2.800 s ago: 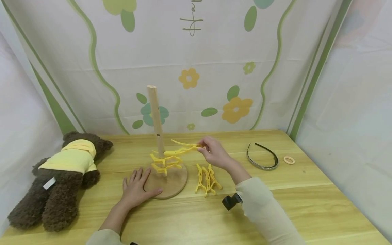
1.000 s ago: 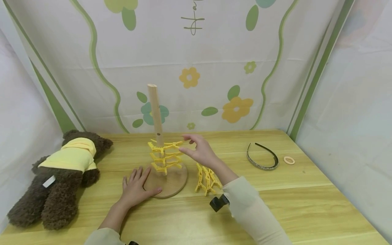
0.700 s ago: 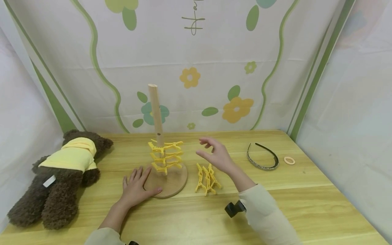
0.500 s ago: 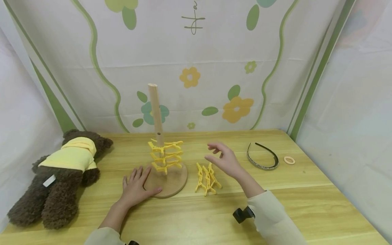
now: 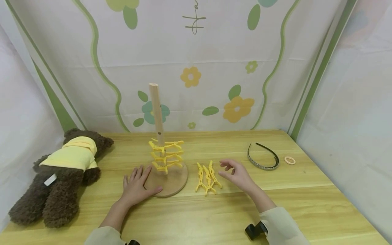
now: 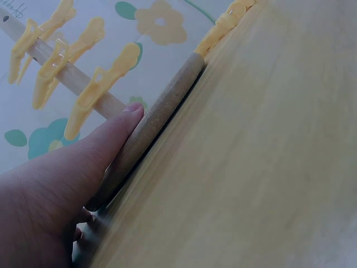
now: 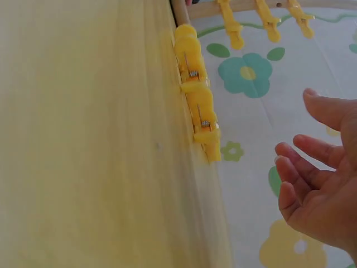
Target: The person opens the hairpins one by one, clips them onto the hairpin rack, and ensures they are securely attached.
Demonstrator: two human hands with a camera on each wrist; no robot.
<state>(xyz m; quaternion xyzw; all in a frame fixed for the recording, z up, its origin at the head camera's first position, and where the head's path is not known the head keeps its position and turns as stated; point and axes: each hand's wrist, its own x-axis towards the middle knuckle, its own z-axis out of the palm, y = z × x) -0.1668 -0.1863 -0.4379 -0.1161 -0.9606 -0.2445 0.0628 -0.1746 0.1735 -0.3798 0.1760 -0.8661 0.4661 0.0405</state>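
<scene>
In the head view a wooden post point(image 5: 157, 112) stands upright on a round wooden base point(image 5: 174, 185). Three yellow hair clips point(image 5: 166, 157) are clipped on it one above another. My left hand point(image 5: 136, 187) rests against the base's left side with fingers spread and extended, its thumb point(image 6: 120, 125) on top of the rim in the left wrist view. Three more yellow hair clips point(image 5: 207, 178) lie side by side on the table, right of the base. My right hand point(image 5: 237, 175) hovers just right of these, fingers loosely bent, holding nothing; the right wrist view shows it apart from the loose clips point(image 7: 198, 92).
A brown teddy bear point(image 5: 62, 180) in a yellow hoodie lies on the left of the wooden table point(image 5: 196, 221). On the right are a black glittery headband point(image 5: 264, 166) and a small pale ring point(image 5: 289, 160). A flower-printed curtain point(image 5: 214, 44) hangs behind.
My right hand let go of the third clip, now on the post above the other two, then moved right and down beside the loose clips. The left hand stayed in place.
</scene>
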